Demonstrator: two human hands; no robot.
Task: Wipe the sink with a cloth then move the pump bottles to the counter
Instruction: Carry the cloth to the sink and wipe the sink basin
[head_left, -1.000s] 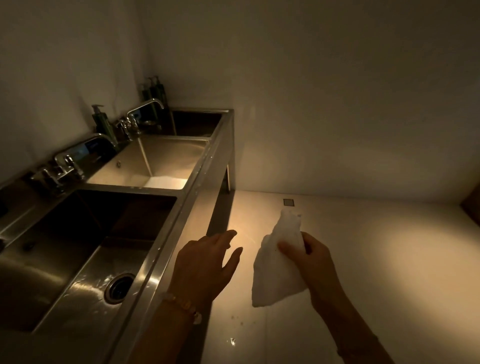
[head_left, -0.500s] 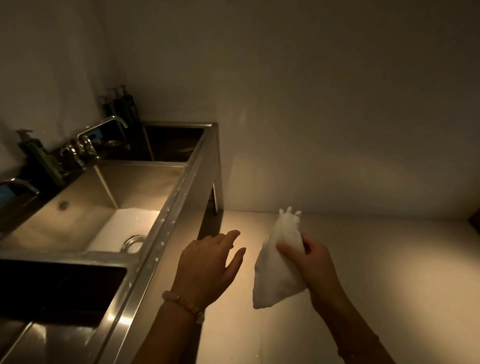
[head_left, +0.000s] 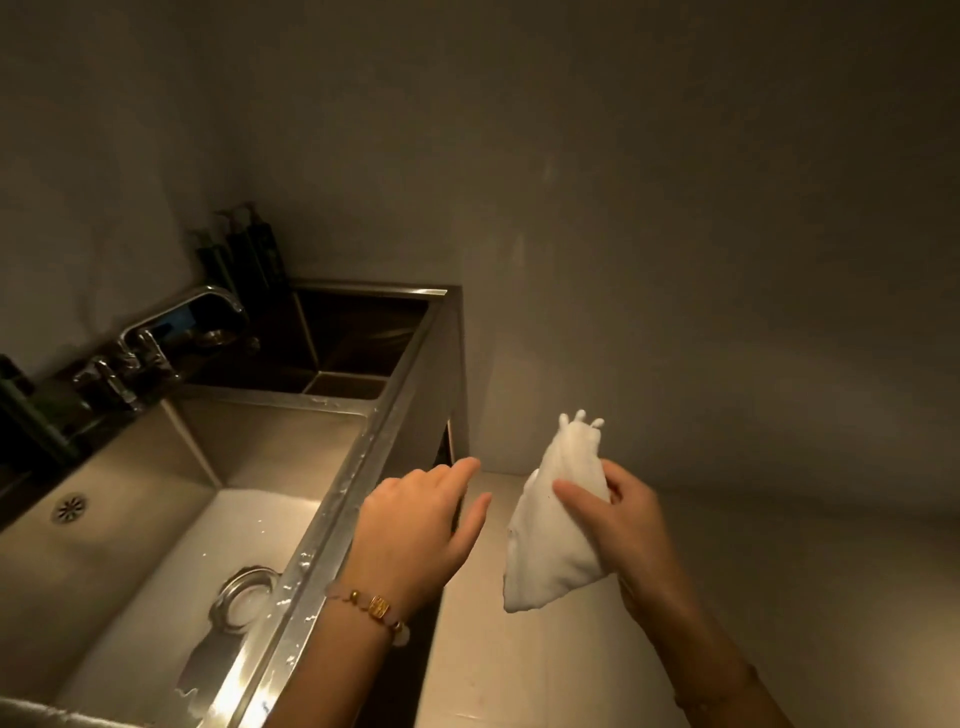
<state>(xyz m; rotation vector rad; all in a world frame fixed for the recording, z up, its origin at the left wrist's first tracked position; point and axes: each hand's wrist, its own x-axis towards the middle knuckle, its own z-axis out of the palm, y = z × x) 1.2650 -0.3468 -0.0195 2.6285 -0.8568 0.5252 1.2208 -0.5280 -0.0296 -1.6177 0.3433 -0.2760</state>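
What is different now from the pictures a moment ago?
Mostly the view moved: it swung along the sink toward the far end, so the nearest basin left the picture. The right hand keeps gripping the white cloth, and the left hand stays open and empty.

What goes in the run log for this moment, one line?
right hand: holds white cloth off the sink | left hand: open, empty, over sink rim | pump bottles: at back corner, unmoved | wiping: not underway

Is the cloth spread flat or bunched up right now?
Bunched: the right hand pinches the cloth, which hangs gathered.
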